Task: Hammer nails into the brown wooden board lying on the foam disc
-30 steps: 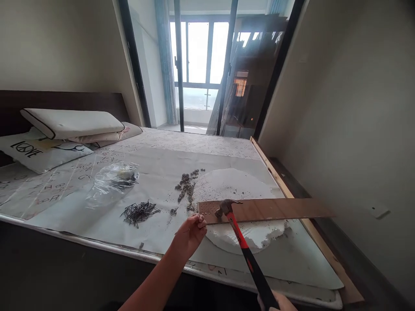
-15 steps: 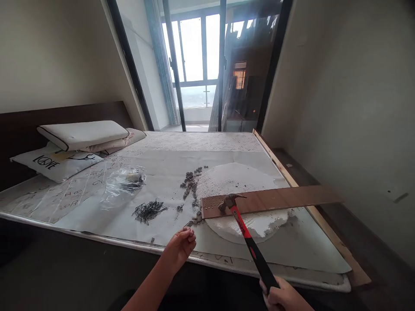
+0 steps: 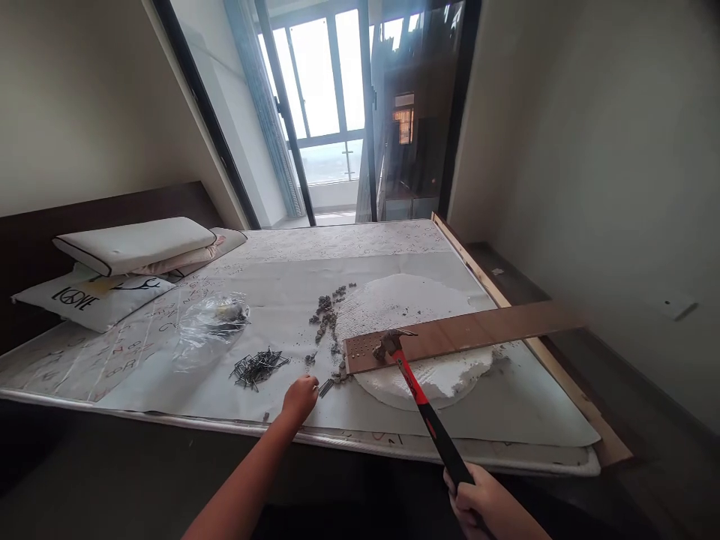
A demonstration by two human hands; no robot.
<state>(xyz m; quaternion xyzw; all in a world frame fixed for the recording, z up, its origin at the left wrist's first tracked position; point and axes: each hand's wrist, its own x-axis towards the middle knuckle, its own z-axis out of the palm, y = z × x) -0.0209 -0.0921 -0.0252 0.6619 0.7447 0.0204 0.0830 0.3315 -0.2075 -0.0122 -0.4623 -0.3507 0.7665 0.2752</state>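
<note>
My right hand (image 3: 472,499) is wrapped round the black grip of a red and black claw hammer (image 3: 416,390). The hammer's head rests on the left part of a brown board (image 3: 461,332), near its rows of small holes. My left hand (image 3: 301,397) is over the grey sheet with its fingers closed; what they pinch, if anything, is too small to tell. Just right of its fingertips lie a few nails (image 3: 326,387) side by side. A tangled pile of nails (image 3: 259,367) lies to the left. The board lies across a round white slab (image 3: 405,300).
Grey crumbs (image 3: 325,315) are scattered left of the slab. A clear plastic bag (image 3: 211,326) and pillows (image 3: 138,244) lie further left on the bed. A wooden rail (image 3: 472,262) runs along the right edge, under the board.
My left hand has moved left and slightly up, away from the small group of nails. The view has shifted slightly; my right hand still holds the hammer on the board.
</note>
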